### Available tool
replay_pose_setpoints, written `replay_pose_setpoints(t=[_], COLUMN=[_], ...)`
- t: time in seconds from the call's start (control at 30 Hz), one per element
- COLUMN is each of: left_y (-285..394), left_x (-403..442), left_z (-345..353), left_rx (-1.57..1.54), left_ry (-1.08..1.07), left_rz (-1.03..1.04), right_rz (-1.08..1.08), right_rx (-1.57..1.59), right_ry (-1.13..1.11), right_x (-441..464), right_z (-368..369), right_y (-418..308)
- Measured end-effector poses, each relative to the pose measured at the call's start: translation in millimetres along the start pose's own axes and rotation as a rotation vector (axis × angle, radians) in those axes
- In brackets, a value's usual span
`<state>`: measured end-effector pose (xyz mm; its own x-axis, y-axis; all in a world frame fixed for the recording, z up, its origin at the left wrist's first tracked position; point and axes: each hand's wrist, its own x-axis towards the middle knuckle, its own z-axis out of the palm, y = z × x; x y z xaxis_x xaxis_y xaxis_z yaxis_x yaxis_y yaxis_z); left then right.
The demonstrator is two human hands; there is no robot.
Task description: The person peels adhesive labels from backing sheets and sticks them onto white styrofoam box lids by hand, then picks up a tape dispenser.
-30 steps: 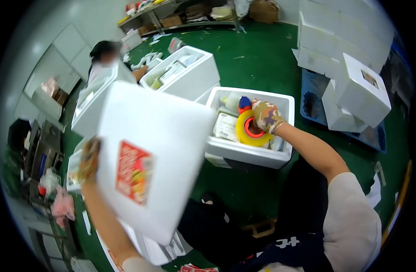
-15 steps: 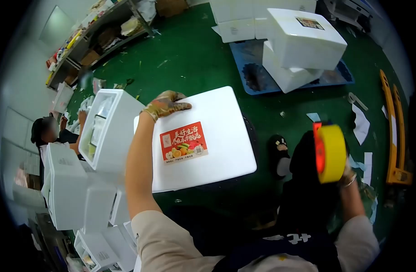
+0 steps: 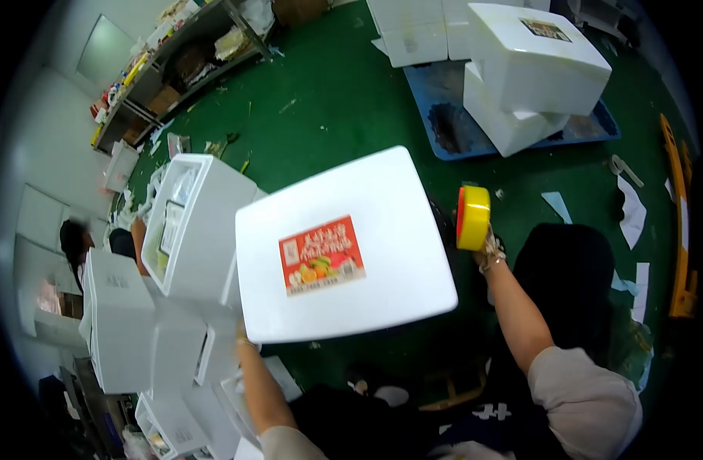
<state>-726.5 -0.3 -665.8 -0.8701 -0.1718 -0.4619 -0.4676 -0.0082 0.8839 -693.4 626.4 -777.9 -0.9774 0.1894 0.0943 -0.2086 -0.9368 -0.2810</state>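
In front of me is a white foam box (image 3: 397,238), its lid bearing a red label (image 3: 322,255) with pictures of fruit. My left hand (image 3: 246,334) is low at the box's near left corner; the box hides its fingers, so its grip does not show. Beyond the right side of the box, my right hand (image 3: 489,249) is closed on a roll of yellow tape (image 3: 476,218) with red on its inner side. A small gap separates the roll from the box.
Open foam boxes (image 3: 206,222) are stacked at my left, near another person (image 3: 75,241). More foam boxes (image 3: 547,73) stand by a blue pallet (image 3: 436,146). A yellow pallet jack (image 3: 681,253) is far right. Scraps (image 3: 631,211) litter the green floor.
My left hand has left the lid top and dropped to the box's near left corner. My right hand has brought the tape roll leftward, closer to the box. The view has shifted slightly.
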Motion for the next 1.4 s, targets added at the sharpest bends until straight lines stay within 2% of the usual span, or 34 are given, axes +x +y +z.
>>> replay_pose_setpoints(t=[0.07,0.13,0.2,0.3,0.4,0.5,0.57,0.67,0.73,0.8,0.83,0.93,0.97,1.03,1.07,1.13,1.17,1.2,1.4], left_y=[-35,-60,-73,-82,-84,-85,-86,-87,-87,-86,-86,-88,-89,-89,-89,-86,-87,-86,-86], left_x=[-10,-8,-1,2,-4,-9,-10,-18,-23,-29,-30,-38,-41,-47,-51,-58,-61,-65,-83], left_z=[34,53,65,73,79,78,79,78,80,78,79,79,79,79,79,76,75,75,72], left_rx=[-0.117,-0.176,-0.210,-0.229,-0.219,-0.217,-0.225,-0.212,-0.214,-0.219,-0.222,-0.231,-0.234,-0.241,-0.243,-0.240,-0.244,-0.244,-0.260], left_ry=[0.117,0.183,0.222,0.263,0.282,0.294,0.300,0.313,0.319,0.327,0.326,0.328,0.326,0.323,0.325,0.327,0.330,0.334,0.345], left_rz=[-0.059,-0.086,-0.101,-0.125,-0.137,-0.139,-0.139,-0.143,-0.144,-0.139,-0.133,-0.127,-0.123,-0.116,-0.112,-0.103,-0.101,-0.099,-0.062], right_rz=[-0.141,-0.269,-0.496,-0.616,-0.510,-0.304,-0.237,-0.141,-0.094,-0.066,-0.005,0.028,0.094,0.229,0.234,0.257,0.182,0.162,0.173], right_rx=[-0.671,-1.315,-1.567,-1.712,-1.476,-0.875,-0.634,-0.467,-0.589,-0.644,-0.458,-0.300,-0.264,0.082,0.086,0.069,0.065,0.039,-0.185], right_ry=[0.248,0.326,0.185,0.088,0.105,0.148,0.137,0.142,0.121,0.103,0.089,-0.026,0.009,0.024,0.024,-0.111,0.071,0.160,0.237], right_x=[19,34,54,75,89,97,99,88,77,72,70,64,62,61,55,43,27,21,10], right_z=[19,26,1,-16,-30,-46,-55,-54,7,24,26,17,7,-12,-19,-16,-14,-17,-5], right_y=[11,17,20,22,30,47,55,67,59,60,60,61,61,61,56,47,51,51,51])
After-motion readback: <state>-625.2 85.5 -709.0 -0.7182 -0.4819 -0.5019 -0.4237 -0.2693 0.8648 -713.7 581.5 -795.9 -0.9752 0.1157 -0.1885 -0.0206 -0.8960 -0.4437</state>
